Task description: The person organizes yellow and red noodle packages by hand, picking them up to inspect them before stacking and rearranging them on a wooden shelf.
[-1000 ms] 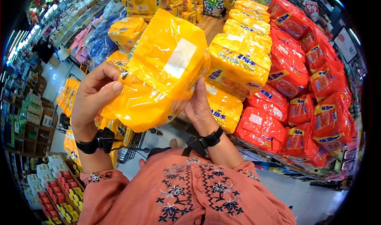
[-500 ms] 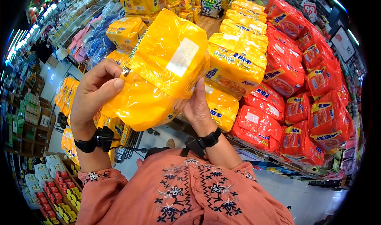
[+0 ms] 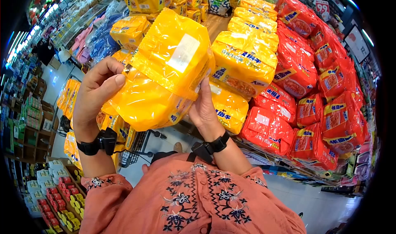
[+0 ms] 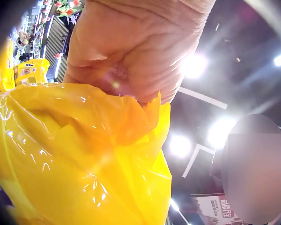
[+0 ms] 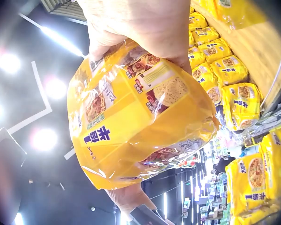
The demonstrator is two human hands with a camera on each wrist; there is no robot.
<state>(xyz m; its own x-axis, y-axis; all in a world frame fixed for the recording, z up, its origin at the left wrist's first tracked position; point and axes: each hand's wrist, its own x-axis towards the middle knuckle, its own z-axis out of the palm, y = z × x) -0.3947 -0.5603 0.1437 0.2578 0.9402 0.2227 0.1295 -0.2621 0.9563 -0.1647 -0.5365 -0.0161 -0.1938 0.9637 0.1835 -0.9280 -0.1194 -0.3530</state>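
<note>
Both hands hold up a yellow plastic package (image 3: 159,75) with a white label patch and a crimped seam, in front of the chest. The left hand (image 3: 97,91) pinches its left end between thumb and bent fingers. Around the lower right side curls the right hand (image 3: 204,110), its fingers partly hidden beneath. The left wrist view has the left palm (image 4: 131,47) over the crinkled yellow wrap (image 4: 84,154). In the right wrist view, the right hand (image 5: 140,23) grips the package (image 5: 136,117), whose printed side shows food pictures.
Stacked yellow packages (image 3: 245,63) stand just right of the held one, with red packages (image 3: 297,79) beyond them. A cart (image 3: 134,151) with more yellow packages is at lower left. Clothing in clear wrap (image 3: 101,40) lies at upper left, and shelves (image 3: 31,139) line the far left.
The held package has shifted slightly left and tilted a little, with both hands keeping their hold. The surrounding stacks sit slightly further left in the head view than a second ago.
</note>
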